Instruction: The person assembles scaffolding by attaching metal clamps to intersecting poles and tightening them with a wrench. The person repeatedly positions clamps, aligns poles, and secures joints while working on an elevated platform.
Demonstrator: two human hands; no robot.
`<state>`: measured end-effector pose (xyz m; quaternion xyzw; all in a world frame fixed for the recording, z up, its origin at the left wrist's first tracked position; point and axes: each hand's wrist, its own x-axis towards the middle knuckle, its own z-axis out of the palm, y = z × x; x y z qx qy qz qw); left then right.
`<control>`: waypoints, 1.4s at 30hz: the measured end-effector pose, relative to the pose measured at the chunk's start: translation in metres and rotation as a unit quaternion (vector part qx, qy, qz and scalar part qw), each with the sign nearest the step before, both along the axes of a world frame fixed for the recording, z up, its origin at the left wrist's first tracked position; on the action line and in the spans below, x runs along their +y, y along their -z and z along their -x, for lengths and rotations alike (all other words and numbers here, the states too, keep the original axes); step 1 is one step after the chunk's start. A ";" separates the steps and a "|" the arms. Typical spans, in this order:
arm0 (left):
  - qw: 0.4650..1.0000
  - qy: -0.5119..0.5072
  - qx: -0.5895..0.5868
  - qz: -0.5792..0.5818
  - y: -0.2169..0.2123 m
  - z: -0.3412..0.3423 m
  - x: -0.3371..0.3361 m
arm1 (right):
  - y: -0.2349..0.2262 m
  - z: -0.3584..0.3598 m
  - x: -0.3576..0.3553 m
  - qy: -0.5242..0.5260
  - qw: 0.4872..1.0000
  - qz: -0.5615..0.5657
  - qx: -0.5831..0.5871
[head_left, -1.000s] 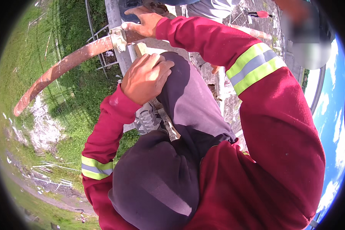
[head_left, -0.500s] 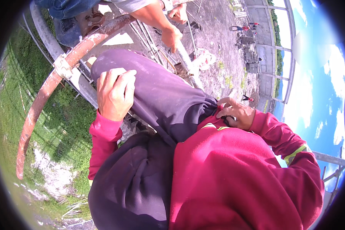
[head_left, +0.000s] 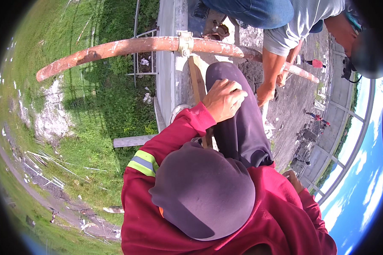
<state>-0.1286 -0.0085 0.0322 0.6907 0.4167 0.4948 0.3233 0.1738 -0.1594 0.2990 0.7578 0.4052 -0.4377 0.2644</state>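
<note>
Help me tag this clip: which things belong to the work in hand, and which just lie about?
In hand:
left hand on the knee
batten beside it
rusty pipe with clamp
co-worker's hand

Lying about:
grey post on the grass
white litter
pale sticks

Bright sun, hard shadows, sharp centre; fisheye rim bent, perhaps blurred.
</note>
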 end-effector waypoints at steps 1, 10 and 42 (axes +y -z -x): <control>1.000 -0.002 -0.011 0.006 -0.001 0.001 0.001 | -0.013 0.009 0.013 -0.002 1.000 0.000 -0.003; 0.907 0.358 -0.207 0.077 -0.089 0.019 0.014 | -0.138 0.159 0.198 -0.234 0.952 -0.120 0.158; 0.846 -0.126 -0.262 0.447 0.013 0.098 -0.019 | 0.309 0.278 0.351 -0.395 0.897 -0.129 0.150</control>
